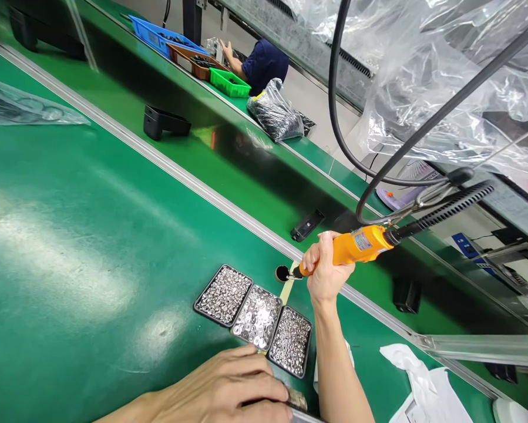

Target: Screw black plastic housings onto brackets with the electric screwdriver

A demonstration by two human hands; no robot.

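My right hand (328,273) is wrapped round an orange electric screwdriver (356,245), its tip at a small round dark container (282,273) on the green table (158,235). Three small black-rimmed trays stand side by side: one of shiny metal parts (224,294), one of washers (258,316), one of small nut-like pieces (291,341). Below them, at the bottom edge, my left hand (237,390) is bent over a metallic object (296,399) that is mostly cut off; its fingers are curled on or beside it.
A conveyor belt (246,170) runs diagonally past the table, carrying black housings (164,122). Beyond it are blue (158,36), brown and green bins and a person in dark blue (266,66). A black cable hangs upper right; white cloths (411,367) lie lower right.
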